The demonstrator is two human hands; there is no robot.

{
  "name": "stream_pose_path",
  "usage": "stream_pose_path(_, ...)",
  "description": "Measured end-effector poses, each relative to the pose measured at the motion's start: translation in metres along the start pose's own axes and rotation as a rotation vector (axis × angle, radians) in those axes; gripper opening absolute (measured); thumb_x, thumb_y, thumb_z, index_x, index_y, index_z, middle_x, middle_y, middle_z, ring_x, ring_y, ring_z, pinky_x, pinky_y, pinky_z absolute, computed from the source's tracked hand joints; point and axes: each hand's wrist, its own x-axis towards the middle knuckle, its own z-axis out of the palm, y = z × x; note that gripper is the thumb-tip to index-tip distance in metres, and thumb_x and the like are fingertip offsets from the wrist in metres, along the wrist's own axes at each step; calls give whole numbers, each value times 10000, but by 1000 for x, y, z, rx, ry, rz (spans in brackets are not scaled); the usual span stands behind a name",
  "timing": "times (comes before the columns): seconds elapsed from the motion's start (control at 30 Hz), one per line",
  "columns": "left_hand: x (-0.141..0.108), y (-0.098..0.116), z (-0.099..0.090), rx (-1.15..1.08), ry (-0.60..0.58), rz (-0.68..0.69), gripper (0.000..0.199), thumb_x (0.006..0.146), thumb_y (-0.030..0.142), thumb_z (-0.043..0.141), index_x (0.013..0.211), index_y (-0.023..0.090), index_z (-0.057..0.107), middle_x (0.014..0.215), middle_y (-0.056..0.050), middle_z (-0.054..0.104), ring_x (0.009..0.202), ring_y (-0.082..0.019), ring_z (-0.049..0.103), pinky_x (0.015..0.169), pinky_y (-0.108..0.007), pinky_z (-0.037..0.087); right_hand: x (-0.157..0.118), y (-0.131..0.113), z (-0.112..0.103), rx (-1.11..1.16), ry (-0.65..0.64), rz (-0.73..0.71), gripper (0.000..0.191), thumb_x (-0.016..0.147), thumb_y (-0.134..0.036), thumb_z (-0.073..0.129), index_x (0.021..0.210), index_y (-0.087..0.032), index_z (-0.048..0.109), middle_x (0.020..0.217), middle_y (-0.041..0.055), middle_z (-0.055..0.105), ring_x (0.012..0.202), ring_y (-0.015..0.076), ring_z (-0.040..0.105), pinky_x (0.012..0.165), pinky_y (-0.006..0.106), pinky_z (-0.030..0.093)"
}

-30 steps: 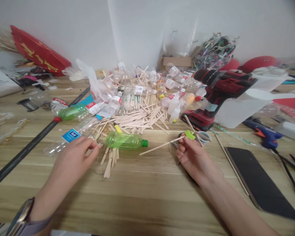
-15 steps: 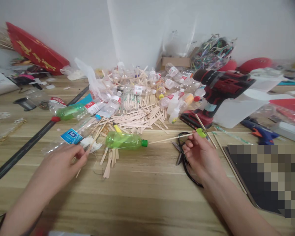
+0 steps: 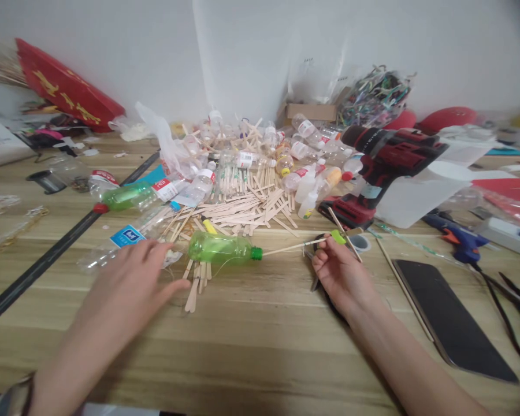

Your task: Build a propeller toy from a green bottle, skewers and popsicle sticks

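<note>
Green bottle [image 3: 220,248] lying on the desk [image 3: 251,352] between two hands.
The right hand's [image 3: 338,268] fingers pinch a thin stick [image 3: 288,248], its tip near the bottle's cap; the left hand's [image 3: 132,283] are spread, gripping nothing visible. A nudge from that stick could roll the round bottle; a dropping right wrist might snag the scissors [image 3: 315,283]. Open room lies nearer the person; the phone [image 3: 450,318] bounds the right.

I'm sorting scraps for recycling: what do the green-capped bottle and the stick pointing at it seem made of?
Green-capped bottle: probably plastic, glossy; its tinted wall is translucent. Stick in the right hand: apparently matt wood or bamboo, from its pale tan colour; grain too small to see.
</note>
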Motion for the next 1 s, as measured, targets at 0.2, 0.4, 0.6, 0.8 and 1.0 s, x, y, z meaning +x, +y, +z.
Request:
stream_pose_path(0.2, 41, 41, 25, 226, 47, 353, 894, 668, 498, 788, 1382, 84, 442, 1408, -235, 499, 1332, -416, 384, 1081, -520, 315, 1, 5, 0, 25, 0, 38, 400, 495, -228, 935, 764, -156, 647, 628, -48, 612, 489, 40, 485, 437, 134, 446)
stream_pose_path(0.4, 73, 46, 22, 186, -194, 483, 538, 756, 442, 714, 1189, 141, 609, 1136, -146, 672, 1104, -348, 575, 1031, -505, 357, -1, 7, 3, 67, -15, 73, 324, 538, -198, 913, 716, -164, 645, 614, -36, 612, 485, 50, 493, 432, 140, 455)
stream_pose_path(0.6, 76, 54, -4, -173, -392, 340, 588, 736, 523, 654, 1207, 176, 596, 1169, -123, 637, 1021, -319, 610, 834, -410, 475, -7, -6, 9, 101, -63, 66, 343, 546, -203, 916, 782, -163, 671, 640, -46, 623, 502, 43, 499, 459, 138, 462)
stream_pose_path(0.8, 65, 72, -11, -890, -759, 164, 546, 752, 574, 638, 1176, 230, 638, 1167, -56, 683, 1037, -274, 619, 846, -338, 471, -17, -20, 15, 128, -100, 66, 361, 522, -215, 925, 777, -164, 674, 612, -66, 604, 472, 33, 463, 436, 146, 443)
stream_pose_path(1.0, 53, 97, 13, -1458, -1011, -100, 402, 699, 515, 686, 936, 191, 683, 829, -24, 691, 674, -160, 609, 581, -246, 458, -21, -23, 12, 79, -122, 121, 340, 505, -204, 932, 712, -176, 664, 623, -68, 603, 494, 41, 474, 436, 142, 449)
